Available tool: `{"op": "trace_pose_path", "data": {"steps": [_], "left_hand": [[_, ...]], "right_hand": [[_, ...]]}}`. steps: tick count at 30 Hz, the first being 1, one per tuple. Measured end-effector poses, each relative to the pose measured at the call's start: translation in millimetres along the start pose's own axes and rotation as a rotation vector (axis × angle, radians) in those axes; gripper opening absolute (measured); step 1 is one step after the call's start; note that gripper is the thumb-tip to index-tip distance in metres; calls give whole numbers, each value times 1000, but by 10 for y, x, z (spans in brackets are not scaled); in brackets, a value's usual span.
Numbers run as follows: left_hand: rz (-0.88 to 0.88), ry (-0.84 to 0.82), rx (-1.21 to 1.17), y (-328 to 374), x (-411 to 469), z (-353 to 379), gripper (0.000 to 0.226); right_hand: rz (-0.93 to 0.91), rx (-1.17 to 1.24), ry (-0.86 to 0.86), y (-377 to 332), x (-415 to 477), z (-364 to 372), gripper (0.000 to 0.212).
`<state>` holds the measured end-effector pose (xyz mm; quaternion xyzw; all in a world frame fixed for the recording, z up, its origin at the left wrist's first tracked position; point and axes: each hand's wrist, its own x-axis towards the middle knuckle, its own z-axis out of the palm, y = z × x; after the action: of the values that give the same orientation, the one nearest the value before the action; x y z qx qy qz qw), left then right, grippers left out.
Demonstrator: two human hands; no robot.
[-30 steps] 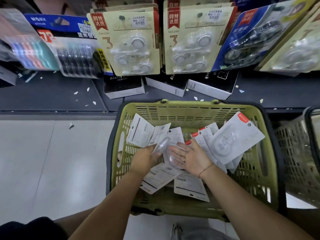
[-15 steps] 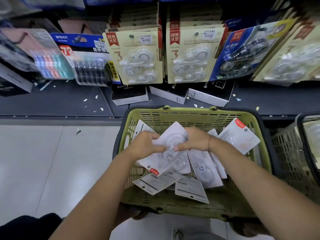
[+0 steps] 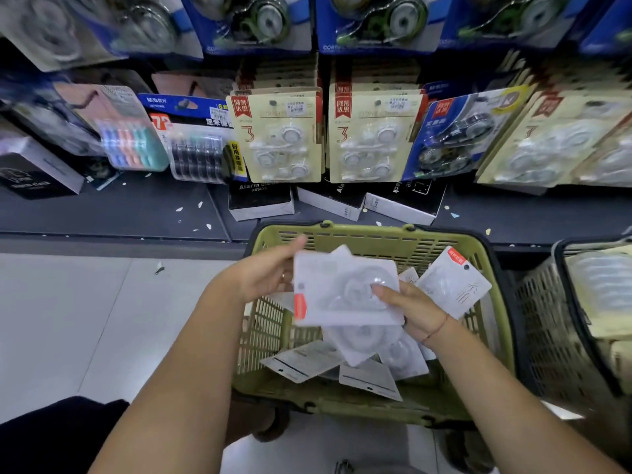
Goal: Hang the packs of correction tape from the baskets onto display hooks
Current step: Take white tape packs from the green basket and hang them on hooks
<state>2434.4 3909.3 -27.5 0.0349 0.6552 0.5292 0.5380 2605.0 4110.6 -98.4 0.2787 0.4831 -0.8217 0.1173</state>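
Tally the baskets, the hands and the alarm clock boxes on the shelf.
Baskets: 2, green basket and grey basket
Hands: 2, left hand and right hand, the right pinching a pack
Alarm clock boxes: 4
Total: 8

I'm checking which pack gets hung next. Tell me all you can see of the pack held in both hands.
The white pack is a flat card with a clear blister and a red tab at its lower left corner. It is held face up above the green basket; the left hand touches its left edge, the right hand pinches its right side.
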Motion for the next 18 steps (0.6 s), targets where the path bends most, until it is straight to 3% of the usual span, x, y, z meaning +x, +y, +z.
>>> {"op": "trace_pose_path", "data": {"steps": [2,4,6,8,10,13,16,18], "left_hand": [[25,26,-309,-184,-18,-37,75],[27,35,-324,-421,-7,128,83],[-10,12,-253,-615,-15,400,76],[-32,10,-330,-720,-7,610,59],[3,29,-455,-774,12,727,53],[39,156,-550,-785,82,784,80],[75,275,-642,-677,111,829,94],[73,334,-644,-610,108,787,71]], "right_hand": [[-11,262,99,56,-7,14,92],[10,412,203,108,-3,108,74],[28,477,274,173,20,258,61],[12,478,318,200,37,390,62],[-44,431,435,167,27,445,49],[-134,242,600,120,20,479,39],[-188,148,496,135,-70,638,33],[-218,86,409,146,-109,679,32]]}}
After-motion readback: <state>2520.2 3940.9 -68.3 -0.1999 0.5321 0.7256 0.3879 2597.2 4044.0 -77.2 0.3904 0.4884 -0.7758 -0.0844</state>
